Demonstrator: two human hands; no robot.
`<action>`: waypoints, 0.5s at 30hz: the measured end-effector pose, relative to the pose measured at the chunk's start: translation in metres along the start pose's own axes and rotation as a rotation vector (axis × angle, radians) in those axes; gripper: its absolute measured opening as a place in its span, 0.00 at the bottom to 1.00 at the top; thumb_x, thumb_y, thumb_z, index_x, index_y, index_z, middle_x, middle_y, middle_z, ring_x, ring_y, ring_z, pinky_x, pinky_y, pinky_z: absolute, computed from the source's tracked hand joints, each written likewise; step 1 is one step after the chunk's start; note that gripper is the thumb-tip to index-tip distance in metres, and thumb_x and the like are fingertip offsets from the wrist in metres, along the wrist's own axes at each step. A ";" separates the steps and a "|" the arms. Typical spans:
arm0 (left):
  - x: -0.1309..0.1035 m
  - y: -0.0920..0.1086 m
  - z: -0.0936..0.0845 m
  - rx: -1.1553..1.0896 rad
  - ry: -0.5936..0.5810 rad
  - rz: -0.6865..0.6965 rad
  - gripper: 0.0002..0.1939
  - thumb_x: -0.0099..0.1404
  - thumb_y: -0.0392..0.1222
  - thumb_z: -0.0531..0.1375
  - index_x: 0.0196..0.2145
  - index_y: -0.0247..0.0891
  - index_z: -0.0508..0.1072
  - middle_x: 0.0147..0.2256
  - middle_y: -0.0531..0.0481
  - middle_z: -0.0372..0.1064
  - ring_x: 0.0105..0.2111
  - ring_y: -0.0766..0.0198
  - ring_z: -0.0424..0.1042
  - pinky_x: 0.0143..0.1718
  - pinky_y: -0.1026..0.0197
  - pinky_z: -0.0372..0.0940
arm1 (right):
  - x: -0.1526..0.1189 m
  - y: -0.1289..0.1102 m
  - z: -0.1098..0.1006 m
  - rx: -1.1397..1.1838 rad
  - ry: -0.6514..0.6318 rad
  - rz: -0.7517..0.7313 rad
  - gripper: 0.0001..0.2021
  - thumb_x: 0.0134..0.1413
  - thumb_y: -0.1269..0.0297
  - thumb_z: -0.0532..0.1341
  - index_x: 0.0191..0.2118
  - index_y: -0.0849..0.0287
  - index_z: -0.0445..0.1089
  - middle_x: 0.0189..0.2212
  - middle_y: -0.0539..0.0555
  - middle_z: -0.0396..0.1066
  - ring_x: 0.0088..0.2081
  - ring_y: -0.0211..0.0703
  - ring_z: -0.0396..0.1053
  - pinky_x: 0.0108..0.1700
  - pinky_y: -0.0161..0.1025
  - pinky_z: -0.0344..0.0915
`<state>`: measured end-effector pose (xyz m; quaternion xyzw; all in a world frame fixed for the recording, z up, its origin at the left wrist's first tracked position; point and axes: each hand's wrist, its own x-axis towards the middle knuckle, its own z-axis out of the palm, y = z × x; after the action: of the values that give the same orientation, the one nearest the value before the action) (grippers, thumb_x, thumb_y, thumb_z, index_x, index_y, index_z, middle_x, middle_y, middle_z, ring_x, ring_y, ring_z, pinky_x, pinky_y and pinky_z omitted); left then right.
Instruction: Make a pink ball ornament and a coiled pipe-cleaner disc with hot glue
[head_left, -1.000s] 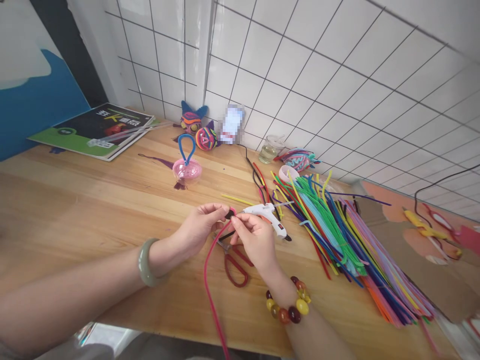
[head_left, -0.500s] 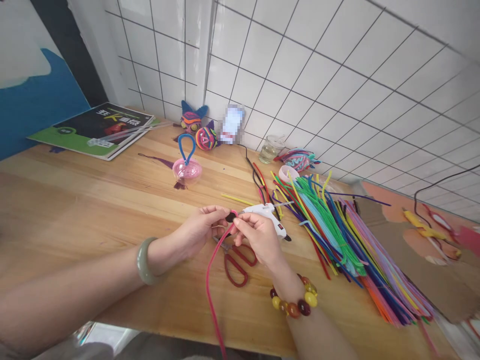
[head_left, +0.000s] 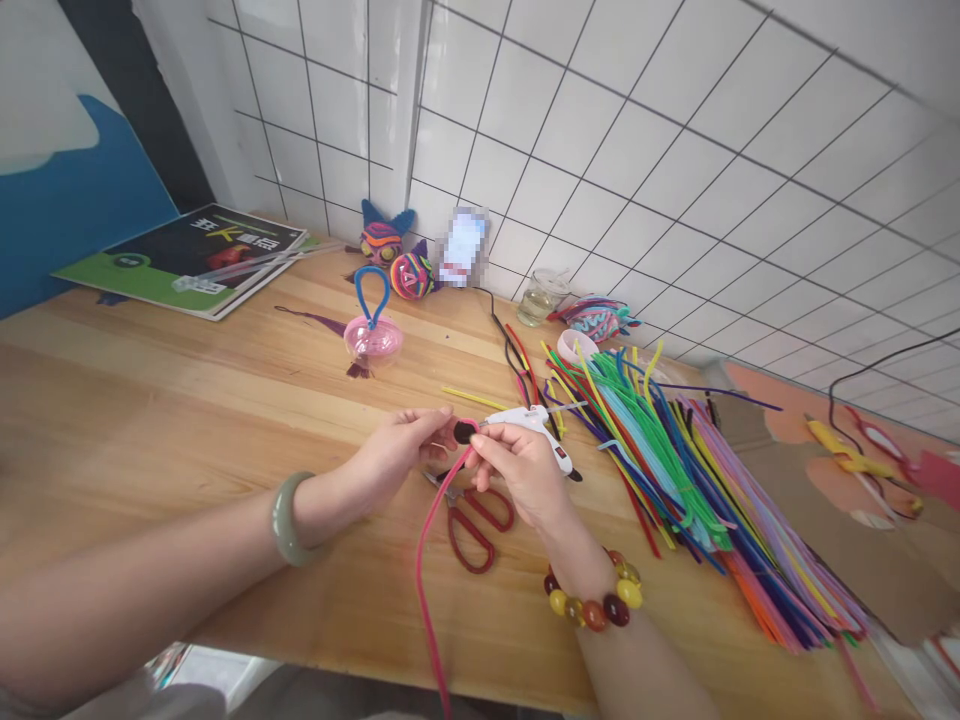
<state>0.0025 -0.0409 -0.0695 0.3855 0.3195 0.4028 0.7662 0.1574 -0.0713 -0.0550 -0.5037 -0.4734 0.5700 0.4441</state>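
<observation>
Over the middle of the table, my two hands meet at a small black round piece with a pink pipe cleaner curved along its upper edge. My left hand has its fingers curled at the left side of the black piece; their exact contact is hard to see. Thumb and forefinger of my right hand pinch the pink pipe cleaner beside the black piece. Its long free end hangs down past the table's front edge. Red-handled scissors lie below my hands, blades partly hidden. A white glue gun lies just behind my right hand.
Bundled pipe cleaners spread at right, beside cardboard and a yellow glue gun. A pink plastic shell with a blue loop stands behind my hands. Wrapped balls, a phone, a glass jar and books line the back.
My left fingers have shifted slightly and loosened around the black piece, showing more of it. My right hand has moved slightly right, still pinching the pink pipe cleaner.
</observation>
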 end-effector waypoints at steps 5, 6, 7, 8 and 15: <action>0.002 0.001 -0.003 0.175 0.020 0.070 0.16 0.59 0.49 0.55 0.31 0.32 0.74 0.29 0.45 0.72 0.29 0.63 0.69 0.33 0.62 0.61 | 0.000 0.000 -0.003 -0.017 -0.030 0.001 0.07 0.48 0.64 0.60 0.27 0.62 0.68 0.20 0.47 0.69 0.14 0.29 0.64 0.20 0.29 0.62; 0.003 0.002 -0.003 0.197 0.014 0.083 0.16 0.59 0.49 0.55 0.31 0.33 0.75 0.29 0.45 0.72 0.29 0.63 0.69 0.32 0.63 0.61 | 0.000 0.000 -0.004 -0.024 -0.045 0.002 0.07 0.48 0.64 0.60 0.27 0.63 0.68 0.20 0.47 0.69 0.14 0.29 0.64 0.20 0.29 0.62; 0.003 0.003 -0.003 0.221 0.001 0.095 0.16 0.59 0.49 0.55 0.31 0.33 0.75 0.29 0.45 0.72 0.29 0.63 0.68 0.31 0.63 0.61 | 0.000 0.001 -0.004 -0.033 -0.062 0.002 0.07 0.48 0.64 0.60 0.27 0.63 0.68 0.20 0.47 0.69 0.14 0.29 0.64 0.20 0.29 0.61; 0.004 0.005 -0.004 0.248 -0.020 0.100 0.16 0.59 0.49 0.55 0.31 0.33 0.75 0.29 0.45 0.72 0.28 0.63 0.68 0.31 0.63 0.61 | -0.001 0.001 -0.005 -0.043 -0.081 0.005 0.07 0.48 0.64 0.60 0.27 0.63 0.68 0.20 0.47 0.69 0.15 0.29 0.64 0.20 0.28 0.61; 0.005 0.020 -0.006 0.446 -0.170 -0.012 0.15 0.57 0.48 0.57 0.29 0.33 0.75 0.26 0.48 0.72 0.26 0.66 0.66 0.29 0.65 0.60 | -0.001 0.000 -0.010 -0.170 -0.194 0.081 0.09 0.49 0.62 0.59 0.27 0.64 0.67 0.21 0.50 0.71 0.15 0.30 0.65 0.19 0.28 0.57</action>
<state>-0.0076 -0.0275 -0.0564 0.5759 0.3374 0.2838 0.6884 0.1672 -0.0718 -0.0555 -0.5006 -0.5402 0.5913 0.3286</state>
